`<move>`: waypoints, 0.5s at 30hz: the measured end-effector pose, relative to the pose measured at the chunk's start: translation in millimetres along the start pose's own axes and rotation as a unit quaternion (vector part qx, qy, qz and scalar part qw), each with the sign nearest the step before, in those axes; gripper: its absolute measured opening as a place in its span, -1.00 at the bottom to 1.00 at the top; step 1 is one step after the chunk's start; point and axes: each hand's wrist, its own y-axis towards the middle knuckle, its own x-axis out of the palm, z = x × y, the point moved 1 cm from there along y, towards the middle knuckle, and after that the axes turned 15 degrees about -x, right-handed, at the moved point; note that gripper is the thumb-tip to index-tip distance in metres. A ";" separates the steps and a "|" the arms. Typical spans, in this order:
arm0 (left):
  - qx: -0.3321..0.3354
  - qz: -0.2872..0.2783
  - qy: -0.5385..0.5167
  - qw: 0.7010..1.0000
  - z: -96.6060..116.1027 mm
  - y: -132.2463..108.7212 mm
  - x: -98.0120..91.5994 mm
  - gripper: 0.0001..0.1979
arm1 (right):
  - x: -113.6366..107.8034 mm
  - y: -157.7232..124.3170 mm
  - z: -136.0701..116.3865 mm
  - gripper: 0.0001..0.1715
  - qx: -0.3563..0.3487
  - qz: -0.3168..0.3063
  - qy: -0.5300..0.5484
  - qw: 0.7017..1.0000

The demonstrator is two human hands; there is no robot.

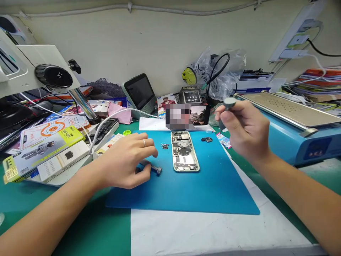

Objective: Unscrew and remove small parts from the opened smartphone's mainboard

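Note:
My right hand [246,129] is raised off the right edge of the blue mat [170,197], pinching a screwdriver [229,104] with a grey-green cap; its tip points down. Over the mat's left part is my left hand [130,160], thumb and index finger apart. A second dark screwdriver [157,170] lies under and between its fingers, and I cannot see whether the hidden fingertips touch it. Between the hands an opened phone [185,153] lies on the mat, its inner parts bare. A small phone part [165,146] is to its left and a dark module [206,139] to its right.
Behind the mat a propped-up phone [201,115] shows a picture, near a smart display [140,94]. On the left are a microscope stand [85,105] and battery boxes [45,153]. A blue machine with a metal plate [293,106] stands right. White paper [213,234] lies under the mat.

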 end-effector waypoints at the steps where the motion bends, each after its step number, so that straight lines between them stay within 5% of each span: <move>1: -0.003 -0.011 0.005 1.000 -0.3 0.2 -0.2 -0.81 | 1.6 -1.5 2.1 -0.85 0.001 -0.004 -0.006 1.000; 8: -0.084 0.016 0.039 0.996 -22.9 3.0 9.7 -0.82 | 18.8 -2.5 -18.6 -0.93 -0.049 -0.019 0.002 0.999; 12: -0.128 0.038 0.052 0.990 -39.2 2.2 15.7 -0.81 | 27.7 6.4 -48.9 -0.90 0.040 -0.005 0.074 0.996; 15: -0.124 0.042 0.051 0.990 -41.9 2.6 16.2 -0.86 | 42.8 16.7 -63.7 -0.91 0.045 -0.070 0.073 0.994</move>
